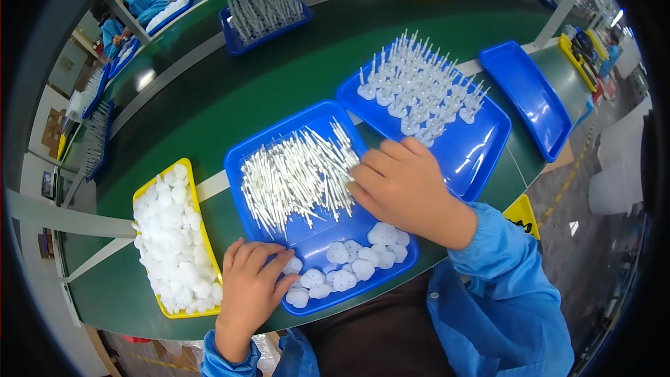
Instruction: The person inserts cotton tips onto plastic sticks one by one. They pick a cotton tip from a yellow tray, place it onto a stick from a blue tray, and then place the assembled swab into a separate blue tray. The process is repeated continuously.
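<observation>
A blue tray (310,237) in front of me holds a heap of thin white sticks (293,174) and, along its near side, several round white dimpled pieces (345,280). My left hand (250,286) is at the tray's near left corner, its thumb and index finger closed about one small white piece (293,266). Over the right side of the stick heap is my right hand (408,188), its fingers curled together. Their tips are turned away, so what they pinch is hidden.
On the left lies a yellow tray (194,199) of white pieces. A blue tray (481,160) at the right carries upright sticks on round bases (419,87). Beyond it is another blue tray (523,98). More stick trays (265,17) stand across the green table (174,119).
</observation>
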